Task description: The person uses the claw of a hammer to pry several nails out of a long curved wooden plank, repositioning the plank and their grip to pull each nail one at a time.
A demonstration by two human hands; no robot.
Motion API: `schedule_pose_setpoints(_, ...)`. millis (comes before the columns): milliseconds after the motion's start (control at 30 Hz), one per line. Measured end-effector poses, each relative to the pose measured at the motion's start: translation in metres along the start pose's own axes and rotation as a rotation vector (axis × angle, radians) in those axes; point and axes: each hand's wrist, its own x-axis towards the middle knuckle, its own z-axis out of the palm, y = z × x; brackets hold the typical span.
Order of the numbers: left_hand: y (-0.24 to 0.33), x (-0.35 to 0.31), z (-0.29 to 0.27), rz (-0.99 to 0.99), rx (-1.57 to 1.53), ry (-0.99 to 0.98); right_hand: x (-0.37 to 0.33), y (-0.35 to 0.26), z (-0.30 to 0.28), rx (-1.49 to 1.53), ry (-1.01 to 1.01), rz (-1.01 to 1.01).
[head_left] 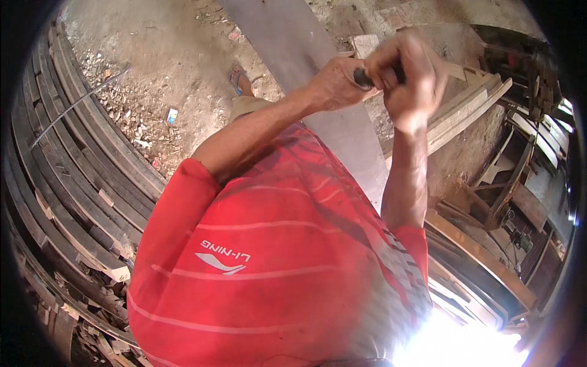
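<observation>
Both my hands meet above a long grey board, at the upper right of the head view. My left hand (336, 84) is closed round a small dark rounded object (363, 77), whose end shows at the thumb side; its kind is not clear. Right against it, my right hand (416, 79) is curled, with its fingertips close to the dark object. Motion blurs this hand, and whatever its fingers hold is hidden. The grey board (293, 40) runs beneath both forearms, apart from the hands.
Long timbers (79, 153) lie stacked on the left, with a thin rod (79, 105) across them. Pale wooden beams (468, 113) stand to the right. Farther right is a wooden frame (510, 183). Dirt ground with rubble (143, 125) and my sandalled foot (240, 79) show at left of the board.
</observation>
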Motion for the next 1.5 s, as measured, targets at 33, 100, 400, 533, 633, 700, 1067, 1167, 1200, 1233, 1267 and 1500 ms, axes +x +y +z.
schedule_pose_setpoints(33,-0.004,-0.002,0.005,0.095,0.019,-0.001,-0.018,0.003,-0.006,0.157,-0.011,-0.014)
schedule_pose_setpoints(100,-0.006,-0.011,0.007,0.107,0.065,-0.149,-0.059,0.012,-0.019,0.293,0.03,-0.102)
schedule_pose_setpoints(400,-0.024,-0.063,0.085,0.371,0.274,-0.084,-0.19,0.016,-0.056,0.326,0.094,-0.195)
schedule_pose_setpoints(533,-0.032,-0.042,0.071,0.376,0.17,0.123,-0.133,-0.003,-0.028,-0.07,0.132,-0.141)
schedule_pose_setpoints(633,-0.034,-0.027,0.033,-0.04,-0.025,0.154,-0.033,-0.018,0.003,-0.177,-0.109,0.203)
schedule_pose_setpoints(700,-0.031,-0.016,0.021,-0.159,-0.386,0.08,0.004,-0.032,0.032,-0.342,0.021,0.071)
schedule_pose_setpoints(1067,0.006,-0.056,0.05,0.115,-0.087,-0.154,-0.108,-0.028,-0.046,-0.001,0.211,-0.043)
schedule_pose_setpoints(1167,-0.037,-0.062,0.012,0.011,0.255,-0.222,-0.152,-0.04,-0.06,0.117,0.579,-0.101)
schedule_pose_setpoints(1200,-0.064,-0.062,-0.001,-0.083,0.379,-0.184,-0.161,-0.04,-0.061,0.073,0.683,-0.062)
schedule_pose_setpoints(1233,-0.088,-0.061,-0.009,-0.026,0.532,-0.122,-0.168,-0.04,-0.06,0.029,0.776,-0.016)
schedule_pose_setpoints(1267,-0.101,-0.058,-0.013,0.096,0.574,-0.148,-0.172,-0.04,-0.058,-0.014,0.859,0.036)
schedule_pose_setpoints(1500,-0.121,-0.041,0.003,0.368,0.651,-0.322,-0.196,-0.026,-0.031,-0.092,1.017,0.073)
